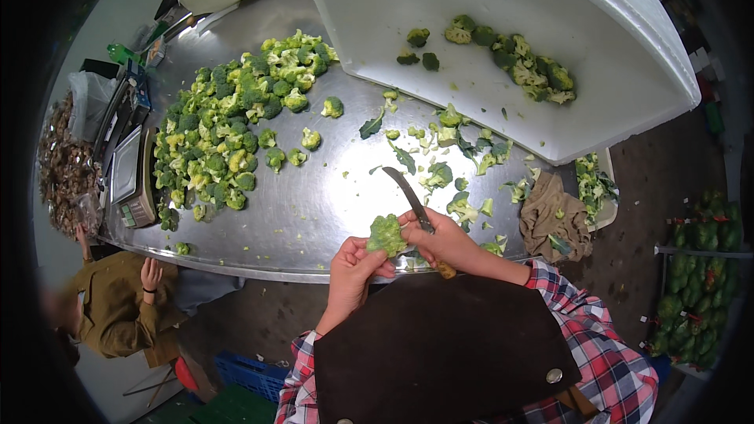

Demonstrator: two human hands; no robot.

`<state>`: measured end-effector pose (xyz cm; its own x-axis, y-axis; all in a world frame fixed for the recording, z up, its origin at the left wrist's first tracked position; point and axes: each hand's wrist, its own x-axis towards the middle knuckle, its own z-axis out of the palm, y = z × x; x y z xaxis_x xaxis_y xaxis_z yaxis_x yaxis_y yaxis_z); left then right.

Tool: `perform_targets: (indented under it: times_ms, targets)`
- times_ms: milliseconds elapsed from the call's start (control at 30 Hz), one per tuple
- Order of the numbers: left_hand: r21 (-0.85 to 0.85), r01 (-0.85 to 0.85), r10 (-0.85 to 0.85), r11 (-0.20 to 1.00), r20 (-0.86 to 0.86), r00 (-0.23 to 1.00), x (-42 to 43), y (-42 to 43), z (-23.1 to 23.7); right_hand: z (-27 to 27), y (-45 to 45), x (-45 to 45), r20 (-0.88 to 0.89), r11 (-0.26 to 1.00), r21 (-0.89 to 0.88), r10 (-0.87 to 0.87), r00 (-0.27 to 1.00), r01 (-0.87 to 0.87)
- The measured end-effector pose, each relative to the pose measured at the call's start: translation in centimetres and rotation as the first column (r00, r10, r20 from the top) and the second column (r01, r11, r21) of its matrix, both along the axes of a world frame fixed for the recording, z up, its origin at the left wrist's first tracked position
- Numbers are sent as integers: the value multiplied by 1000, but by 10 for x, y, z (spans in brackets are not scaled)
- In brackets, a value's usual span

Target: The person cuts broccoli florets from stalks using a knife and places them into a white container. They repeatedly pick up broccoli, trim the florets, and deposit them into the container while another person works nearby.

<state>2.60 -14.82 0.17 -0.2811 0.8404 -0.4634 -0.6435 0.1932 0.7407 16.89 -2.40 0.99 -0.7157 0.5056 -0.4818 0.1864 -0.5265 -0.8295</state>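
My left hand (359, 268) holds a broccoli floret (386, 235) by its lower edge, just above the near rim of the metal table (283, 212). In my right hand (439, 241) is a knife (409, 194) with a curved dark blade and a wooden handle; its tip points up and left, away from me. The thumb and fingertips of that hand are also at the floret's right side. Cut broccoli pieces, stems and leaves (439, 174) lie scattered beyond and to the right of my hands. A large pile of broccoli florets (218, 123) covers the table's left part.
A white foam box (383, 29) with several broccoli heads (524, 65) lies tilted at the upper right. A brown cloth (551, 218) lies at the right edge, beside a tub of trimmings (595, 188). At left are a scale (132, 176) and a co-worker in a brown jacket (121, 300).
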Motion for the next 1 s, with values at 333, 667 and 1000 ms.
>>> perform_targets:
  times_ms: [333, 667, 1000]
  targets:
    - [-32, -57, 63, 998, 229, 971, -2, 2, -2, -6, 8, -5, -13, 987, -156, 26, 1000, -27]
    - [-23, -106, 107, 994, 375, 921, 0, -1, -7, -17, 10, -7, 34, 921, -390, 10, 999, 4]
    - [8, -75, 71, 997, 237, 969, 8, 2, -13, -15, 14, 1, 23, 931, -365, 3, 1000, 5]
